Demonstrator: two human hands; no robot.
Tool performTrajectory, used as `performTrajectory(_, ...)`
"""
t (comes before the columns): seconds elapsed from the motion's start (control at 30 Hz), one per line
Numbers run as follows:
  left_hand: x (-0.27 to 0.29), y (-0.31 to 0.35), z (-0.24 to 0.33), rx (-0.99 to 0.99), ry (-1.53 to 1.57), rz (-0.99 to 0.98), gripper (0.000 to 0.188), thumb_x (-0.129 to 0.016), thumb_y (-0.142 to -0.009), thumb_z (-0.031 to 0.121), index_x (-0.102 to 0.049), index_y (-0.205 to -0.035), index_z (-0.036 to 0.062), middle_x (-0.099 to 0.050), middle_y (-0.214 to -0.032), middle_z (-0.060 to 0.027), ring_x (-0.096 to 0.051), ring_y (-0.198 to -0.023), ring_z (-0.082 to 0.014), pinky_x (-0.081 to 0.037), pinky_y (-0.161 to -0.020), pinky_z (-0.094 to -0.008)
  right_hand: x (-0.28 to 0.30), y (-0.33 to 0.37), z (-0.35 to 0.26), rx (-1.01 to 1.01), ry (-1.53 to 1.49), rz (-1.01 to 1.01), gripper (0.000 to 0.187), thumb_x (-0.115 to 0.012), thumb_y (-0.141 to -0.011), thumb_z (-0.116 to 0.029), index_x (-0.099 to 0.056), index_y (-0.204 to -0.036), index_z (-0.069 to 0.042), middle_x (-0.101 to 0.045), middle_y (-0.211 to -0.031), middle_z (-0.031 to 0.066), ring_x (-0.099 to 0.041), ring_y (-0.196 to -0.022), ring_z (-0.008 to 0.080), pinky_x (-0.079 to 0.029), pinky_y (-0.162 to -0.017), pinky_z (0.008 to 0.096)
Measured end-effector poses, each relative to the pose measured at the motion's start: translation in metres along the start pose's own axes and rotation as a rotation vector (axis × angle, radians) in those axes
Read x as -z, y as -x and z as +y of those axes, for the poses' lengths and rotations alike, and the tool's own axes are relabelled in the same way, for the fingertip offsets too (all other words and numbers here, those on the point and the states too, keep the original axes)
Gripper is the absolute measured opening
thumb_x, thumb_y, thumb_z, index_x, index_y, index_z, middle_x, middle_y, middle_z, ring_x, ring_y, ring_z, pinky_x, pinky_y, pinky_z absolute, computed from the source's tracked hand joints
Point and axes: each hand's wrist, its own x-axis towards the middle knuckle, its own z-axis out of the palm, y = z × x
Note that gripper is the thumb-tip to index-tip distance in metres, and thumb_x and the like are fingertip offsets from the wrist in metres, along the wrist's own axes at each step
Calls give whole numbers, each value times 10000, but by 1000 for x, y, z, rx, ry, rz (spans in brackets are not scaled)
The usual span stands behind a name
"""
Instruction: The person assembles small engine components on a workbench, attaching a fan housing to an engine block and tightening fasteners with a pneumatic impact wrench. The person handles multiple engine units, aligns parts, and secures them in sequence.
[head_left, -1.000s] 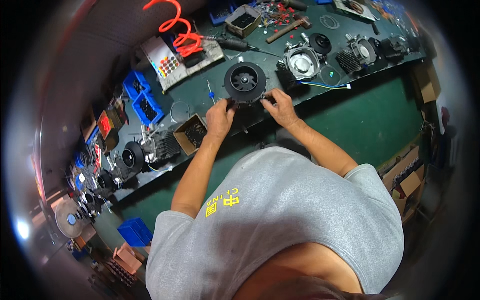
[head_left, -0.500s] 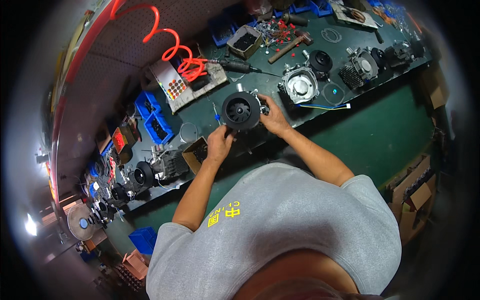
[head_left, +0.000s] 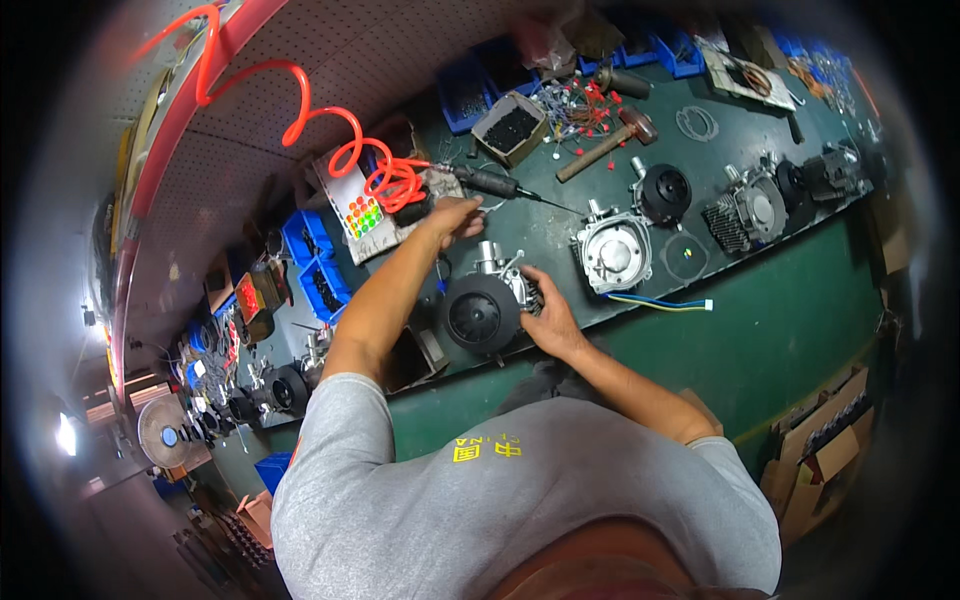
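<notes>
A black round blower fan housing with a ribbed silver metal body [head_left: 485,312] rests near the front edge of the green workbench [head_left: 640,330]. My right hand [head_left: 552,318] grips its metal side from the right, fingers round the back. Away from it, my left hand [head_left: 455,220] is stretched over the bench, fingers apart and holding nothing that I can see. Just beyond those fingers lies a dark pneumatic screwdriver [head_left: 490,182] with a long thin bit, fed by a coiled orange air hose [head_left: 345,120].
To the right stand an open silver housing [head_left: 612,255], a black fan [head_left: 665,193] and more motor units [head_left: 750,205]. Behind are a hammer [head_left: 605,145] and a box of black parts [head_left: 510,128]. Blue bins [head_left: 320,285] sit left; a dark tray [head_left: 415,355] lies beside my left forearm.
My left hand has let go of the blower assembly and moved up and away toward the screwdriver. The assembly is lower and nearer me, still in my right hand. The whole view has shifted.
</notes>
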Motion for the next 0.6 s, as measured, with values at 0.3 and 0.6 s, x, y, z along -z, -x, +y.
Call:
performTrajectory(0.3,-46,-103,-8,87,160,110,529,-756,-936,470,-629,-1144,1,-673,-1097,-203,-706,-936,-303,-652,-803,-489,10,-2,-3,-72,-4,-50,785,-763,-753,-49,-454,-1473,6,-548,-1428,240,-502,-1387,365,-387,-1159,406)
performTrajectory(0.6,-49,-67,7,-95,346,228,284,-733,-914,286,-625,-990,35,-722,-886,-113,-710,-699,-231,-635,-646,-385,10,-1,2,-17,48,-32,769,-746,-789,-80,-447,-1494,-17,-551,-1413,216,-547,-1317,314,-455,-1069,370)
